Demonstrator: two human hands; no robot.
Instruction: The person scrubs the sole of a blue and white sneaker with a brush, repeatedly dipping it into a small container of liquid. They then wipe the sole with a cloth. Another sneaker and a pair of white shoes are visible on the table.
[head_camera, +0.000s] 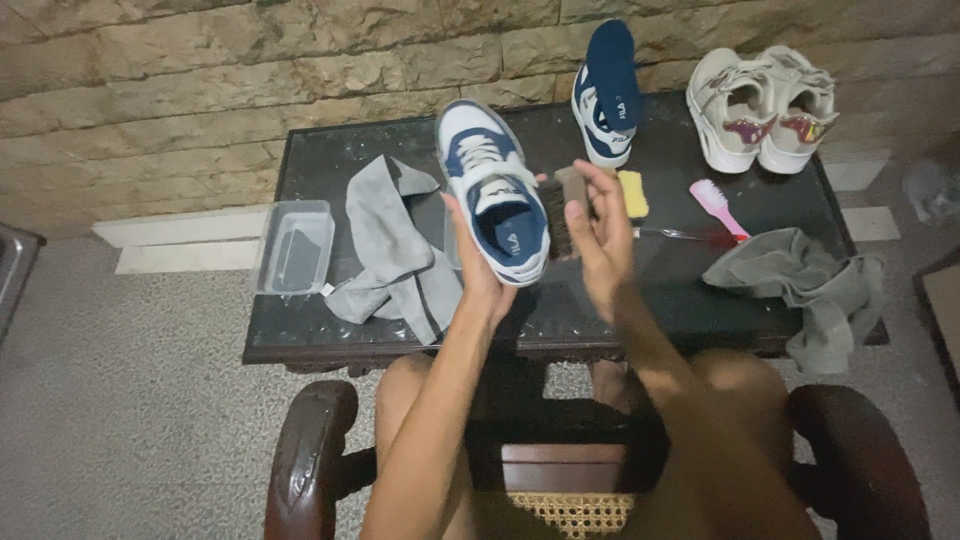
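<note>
My left hand (478, 262) grips a white and blue sneaker (492, 188) from below, holding it up over the dark table (310, 170) with its toe pointing away. My right hand (600, 232) holds a dark brown brush (563, 208) pressed against the sneaker's right side. The matching white and blue sneaker (606, 92) stands on its end against the stone wall at the back of the table.
A grey cloth (392, 250) lies on the table's left part beside a clear plastic tub (293, 246). A yellow sponge (632, 193), a pink brush (716, 205), another grey cloth (812, 290) and a beige pair of shoes (760, 108) occupy the right. Wooden chair arms (305, 455) flank my legs.
</note>
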